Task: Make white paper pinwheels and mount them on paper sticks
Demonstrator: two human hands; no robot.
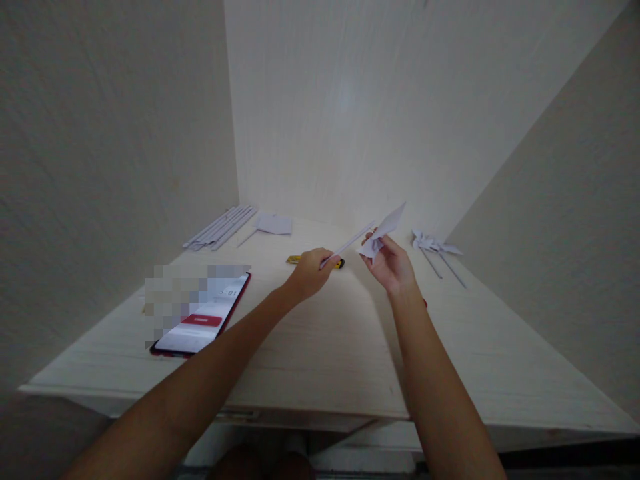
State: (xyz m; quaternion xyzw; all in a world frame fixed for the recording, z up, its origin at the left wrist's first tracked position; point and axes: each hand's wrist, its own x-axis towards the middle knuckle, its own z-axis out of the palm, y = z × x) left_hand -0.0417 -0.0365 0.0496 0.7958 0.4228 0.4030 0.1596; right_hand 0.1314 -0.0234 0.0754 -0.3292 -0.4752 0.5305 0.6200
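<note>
pale wooden desk (310, 347) boxed in by plain walls. your left hand (310, 272) pinches a thin rolled white paper stick (350, 241); your right hand (393, 265) pinches a folded white paper pinwheel head (384, 233), both raised over the desk, stick tip nearly touching the folds. keep the stick level, steady the folds, aim for the centre. finished paper pinwheels (436, 247) lie to the right, a bundle of spare paper sticks (223, 228) back left, a small yellow cutter (295, 259) behind your left hand. red-cased phone (205, 317) shows a red button; its digits are too small to read.
</note>
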